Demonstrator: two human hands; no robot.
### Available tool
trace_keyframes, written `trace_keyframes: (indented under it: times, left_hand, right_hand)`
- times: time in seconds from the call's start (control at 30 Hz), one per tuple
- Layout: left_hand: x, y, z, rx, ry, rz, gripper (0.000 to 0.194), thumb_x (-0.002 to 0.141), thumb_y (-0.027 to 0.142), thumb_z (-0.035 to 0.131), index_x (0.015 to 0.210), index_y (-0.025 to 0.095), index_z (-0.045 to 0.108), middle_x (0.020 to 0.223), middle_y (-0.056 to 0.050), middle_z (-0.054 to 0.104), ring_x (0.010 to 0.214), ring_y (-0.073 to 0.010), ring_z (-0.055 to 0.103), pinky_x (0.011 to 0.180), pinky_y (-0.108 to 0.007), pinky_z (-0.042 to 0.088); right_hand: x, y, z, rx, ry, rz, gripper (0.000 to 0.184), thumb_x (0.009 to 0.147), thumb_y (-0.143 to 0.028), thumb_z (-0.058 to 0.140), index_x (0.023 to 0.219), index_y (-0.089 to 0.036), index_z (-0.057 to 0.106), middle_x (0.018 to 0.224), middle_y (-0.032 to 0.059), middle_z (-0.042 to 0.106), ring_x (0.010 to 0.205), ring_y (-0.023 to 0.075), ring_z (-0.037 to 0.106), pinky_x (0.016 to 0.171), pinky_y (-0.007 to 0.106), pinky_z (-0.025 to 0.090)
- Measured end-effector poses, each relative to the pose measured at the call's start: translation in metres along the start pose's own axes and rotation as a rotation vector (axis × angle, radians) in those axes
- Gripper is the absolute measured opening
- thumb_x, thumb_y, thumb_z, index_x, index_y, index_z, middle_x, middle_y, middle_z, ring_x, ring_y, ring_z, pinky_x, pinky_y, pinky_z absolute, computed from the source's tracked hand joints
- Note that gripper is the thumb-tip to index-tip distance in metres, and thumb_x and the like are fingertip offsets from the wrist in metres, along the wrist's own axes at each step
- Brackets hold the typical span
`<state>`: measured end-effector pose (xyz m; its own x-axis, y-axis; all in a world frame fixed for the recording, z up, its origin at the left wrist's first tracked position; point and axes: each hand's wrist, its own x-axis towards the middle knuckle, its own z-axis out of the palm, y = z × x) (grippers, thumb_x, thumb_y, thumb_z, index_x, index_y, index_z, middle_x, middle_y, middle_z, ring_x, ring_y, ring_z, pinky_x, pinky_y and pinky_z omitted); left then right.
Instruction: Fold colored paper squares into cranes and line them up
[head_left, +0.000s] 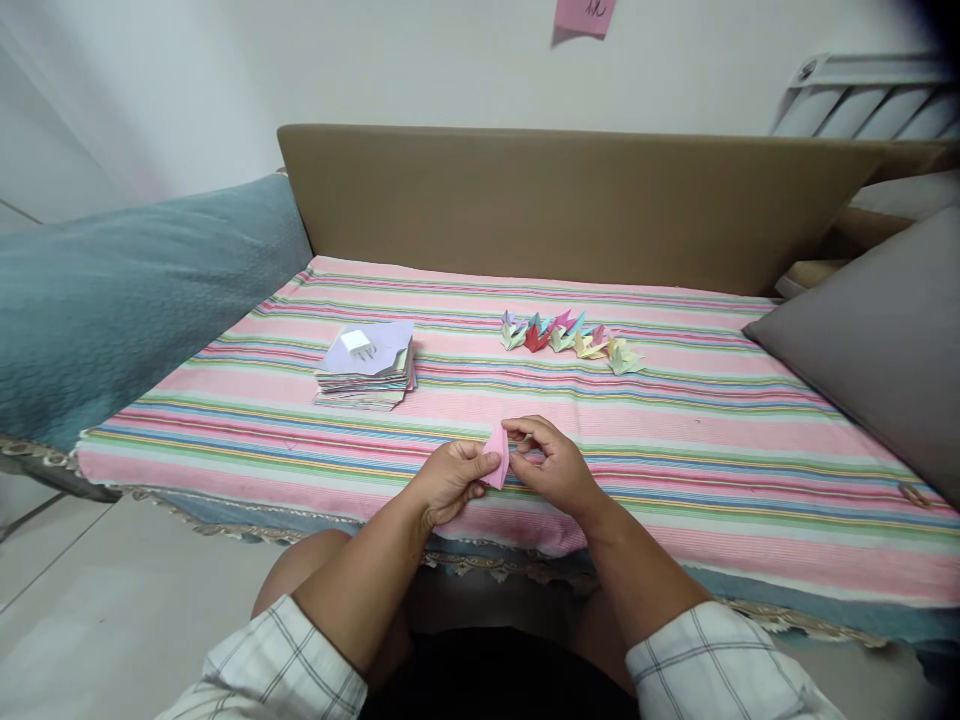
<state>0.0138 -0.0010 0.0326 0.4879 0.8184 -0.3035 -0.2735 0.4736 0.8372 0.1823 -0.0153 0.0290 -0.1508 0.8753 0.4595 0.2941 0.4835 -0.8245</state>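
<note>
My left hand (pixel 450 480) and my right hand (pixel 551 462) meet over the near edge of a striped pink cloth (pixel 675 450) on a sofa seat. Both pinch a small folded piece of pink paper (pixel 497 455), held upright between the fingertips. The left fingers grip its lower left side; the right thumb and forefinger close on its upper right edge. Farther back lies a row of several folded paper figures (pixel 570 337) in mixed colours. To the left rests a stack of coloured paper squares (pixel 366 375) with a small white charger plug (pixel 357 343) on top.
A brown sofa backrest (pixel 570 200) runs behind the cloth. A teal blanket (pixel 112 300) covers the left armrest and a grey cushion (pixel 877 350) leans at the right. A pink note (pixel 585 15) hangs on the wall. My knees sit below the seat edge.
</note>
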Motion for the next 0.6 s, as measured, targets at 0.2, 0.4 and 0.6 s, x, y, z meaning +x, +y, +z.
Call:
trace_keyframes:
  times: [0.2,0.4,0.6]
  left_hand:
    - [0.001,0.0,-0.001,0.077,0.035,0.005,0.04,0.048,0.04,0.084,0.053,0.01,0.06,0.047,0.002,0.053,0.04,-0.003,0.041,0.039,-0.016,0.025]
    - [0.001,0.0009,-0.001,0.138,0.051,-0.005,0.041,0.045,0.043,0.084,0.054,0.01,0.062,0.048,0.001,0.053,0.043,-0.0041,0.042,0.041,-0.018,0.026]
    - [-0.0011,0.0021,0.0002,0.142,0.037,-0.015,0.041,0.044,0.043,0.085,0.055,0.01,0.065,0.05,0.0,0.055,0.044,-0.0049,0.043,0.042,-0.018,0.026]
  right_hand:
    - [0.0014,0.0049,-0.0043,-0.2,0.026,-0.155,0.032,0.077,-0.023,0.06,0.108,-0.025,0.06,0.1,0.0064,0.061,0.093,0.0197,0.056,0.075,0.034,0.05]
    - [0.0005,0.0074,-0.0035,-0.278,0.092,-0.234,0.027,0.077,-0.026,0.063,0.104,-0.025,0.062,0.098,0.0065,0.063,0.094,0.0209,0.058,0.077,0.037,0.052]
    - [0.0006,0.0076,-0.0033,-0.277,0.065,-0.232,0.028,0.077,-0.025,0.062,0.105,-0.025,0.062,0.099,0.0065,0.063,0.095,0.0207,0.058,0.078,0.037,0.052]
